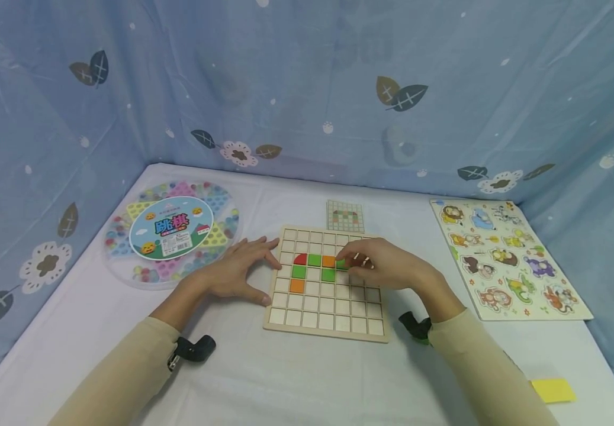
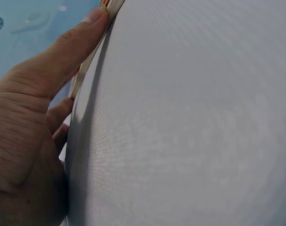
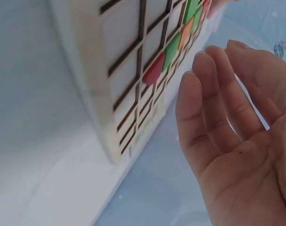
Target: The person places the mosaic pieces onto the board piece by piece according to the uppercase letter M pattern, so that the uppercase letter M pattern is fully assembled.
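Note:
A wooden grid board (image 1: 311,320) lies on the table, with coloured tiles set in its squares. In the head view a red rounded tile (image 1: 300,259), a green tile (image 1: 314,260) and an orange tile (image 1: 328,261) form a row, with more green and orange below. My left hand (image 1: 234,272) is spread along the board's left side, thumb and fingertips at its edge. Over the right part of the row hovers my right hand (image 1: 383,263), fingers loosely bent. The right wrist view shows nothing held in it and a second red tile (image 3: 153,70), which the hand hides in the head view.
Behind the board lies a small pattern card (image 1: 346,216). A round Chinese checkers set (image 1: 172,228) sits to the left. On the right are an animal puzzle board (image 1: 506,260) and a yellow piece of paper (image 1: 553,390). A floral curtain (image 1: 307,94) borders the table.

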Demonstrator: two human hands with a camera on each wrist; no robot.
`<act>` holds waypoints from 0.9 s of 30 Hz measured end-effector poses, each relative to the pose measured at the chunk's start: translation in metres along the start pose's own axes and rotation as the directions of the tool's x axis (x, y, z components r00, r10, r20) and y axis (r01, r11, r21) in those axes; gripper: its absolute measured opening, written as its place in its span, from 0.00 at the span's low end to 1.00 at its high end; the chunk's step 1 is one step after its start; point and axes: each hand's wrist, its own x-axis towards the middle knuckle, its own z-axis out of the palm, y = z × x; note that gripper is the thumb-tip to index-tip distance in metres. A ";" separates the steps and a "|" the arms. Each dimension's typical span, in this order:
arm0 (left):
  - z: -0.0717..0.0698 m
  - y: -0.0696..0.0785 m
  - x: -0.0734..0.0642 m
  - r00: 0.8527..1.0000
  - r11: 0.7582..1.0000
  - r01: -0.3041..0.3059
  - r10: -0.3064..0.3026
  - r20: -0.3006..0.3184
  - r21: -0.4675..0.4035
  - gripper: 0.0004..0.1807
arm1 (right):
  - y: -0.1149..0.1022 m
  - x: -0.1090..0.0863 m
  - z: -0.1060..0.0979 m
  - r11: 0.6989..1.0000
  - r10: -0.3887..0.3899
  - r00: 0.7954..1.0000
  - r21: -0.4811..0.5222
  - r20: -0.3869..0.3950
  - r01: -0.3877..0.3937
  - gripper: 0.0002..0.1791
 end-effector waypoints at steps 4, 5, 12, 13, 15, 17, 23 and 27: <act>0.000 0.000 0.001 1.000 1.000 0.006 -0.006 0.003 0.006 0.35 | 0.004 -0.011 -0.003 1.000 0.006 1.000 0.009 -0.003 -0.006 0.15; 0.001 0.000 0.001 1.000 1.000 0.009 -0.009 0.004 0.005 0.35 | 0.005 -0.014 -0.004 1.000 0.008 1.000 0.012 -0.003 -0.007 0.15; 0.002 0.002 0.000 1.000 1.000 0.012 -0.012 0.013 0.002 0.35 | 0.014 -0.032 -0.004 0.999 0.042 0.999 0.011 0.000 -0.042 0.15; 0.002 0.002 -0.001 1.000 1.000 0.011 -0.011 0.013 0.001 0.35 | 0.015 -0.035 -0.004 0.999 0.049 0.999 0.008 -0.003 -0.049 0.15; 0.001 0.002 -0.001 1.000 1.000 0.017 -0.017 0.015 0.001 0.35 | 0.018 -0.041 -0.004 0.999 0.054 0.999 0.008 -0.008 -0.054 0.16; 0.000 0.002 0.000 1.000 1.000 0.024 -0.024 0.017 0.003 0.35 | 0.021 -0.048 -0.004 0.999 0.050 0.999 0.006 -0.017 -0.050 0.15; -0.001 0.002 0.001 0.999 1.000 0.030 -0.030 0.024 0.004 0.34 | 0.028 -0.063 -0.004 1.000 0.023 0.999 0.005 -0.036 -0.023 0.14; -0.001 0.003 0.001 1.000 1.000 0.019 -0.019 0.016 -0.006 0.34 | 0.034 -0.071 -0.002 0.999 0.040 0.998 0.002 -0.044 -0.040 0.15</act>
